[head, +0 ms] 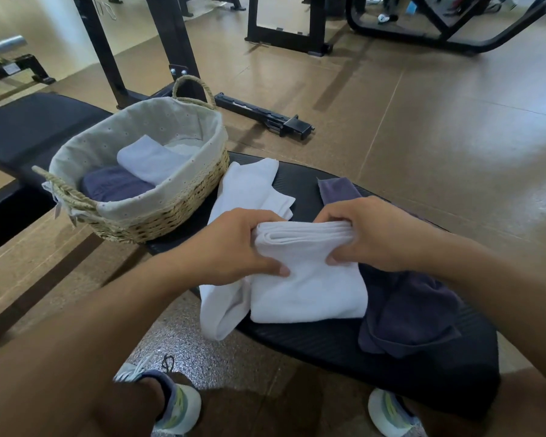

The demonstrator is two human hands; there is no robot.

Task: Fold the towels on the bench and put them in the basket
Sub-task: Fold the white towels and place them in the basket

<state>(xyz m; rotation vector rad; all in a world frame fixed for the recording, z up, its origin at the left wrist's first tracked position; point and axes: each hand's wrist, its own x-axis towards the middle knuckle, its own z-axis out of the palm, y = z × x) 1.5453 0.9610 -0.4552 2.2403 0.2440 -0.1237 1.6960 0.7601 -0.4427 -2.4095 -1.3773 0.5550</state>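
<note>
I see the folded white towel [309, 279] on the black bench pad [328, 342], right of the woven basket [158, 216]. My left hand [234, 247] and right hand [382, 234] both grip its far folded edge. An unfolded white towel [249, 190] lies between it and the basket; a dark purple towel [404, 313] lies on its other side.

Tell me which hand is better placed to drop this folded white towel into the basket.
Probably the left hand: it grips the folded white towel on the side nearer the basket; the right hand would have to cross over.
</note>
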